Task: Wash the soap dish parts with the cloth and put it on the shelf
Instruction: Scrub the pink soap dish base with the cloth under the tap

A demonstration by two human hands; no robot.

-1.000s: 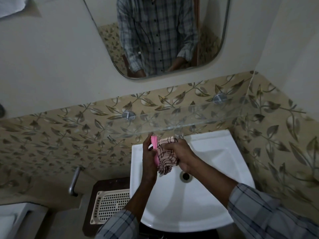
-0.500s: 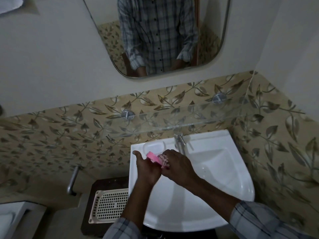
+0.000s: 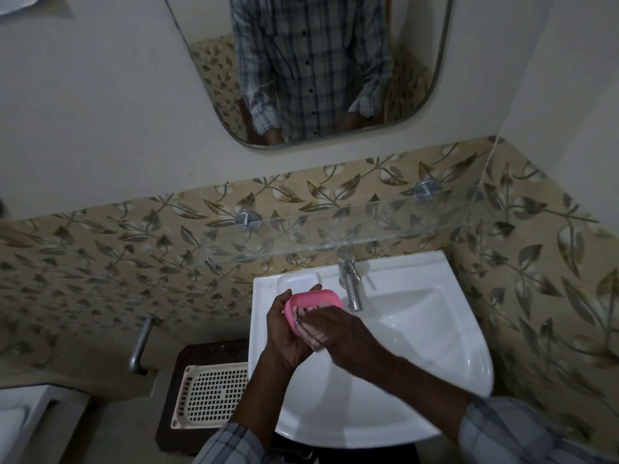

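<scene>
Head view showed the left hand curled round a pink soap dish part, cradling it from below. The right hand gripped a checked cloth and pressed it into the hollow. Both hands hung over the white sink. Just beyond them stood the tap, and farther off the glass shelf.

- Mirror with rounded corners on the plain wall; a checked shirt shows in it.
- Leaf-patterned tiles in a band below.
- White sink; metal tap at its back edge.
- Pale perforated tray flat on a dark stand, just left of the sink.
- Metal pipe on the tiles.
</scene>
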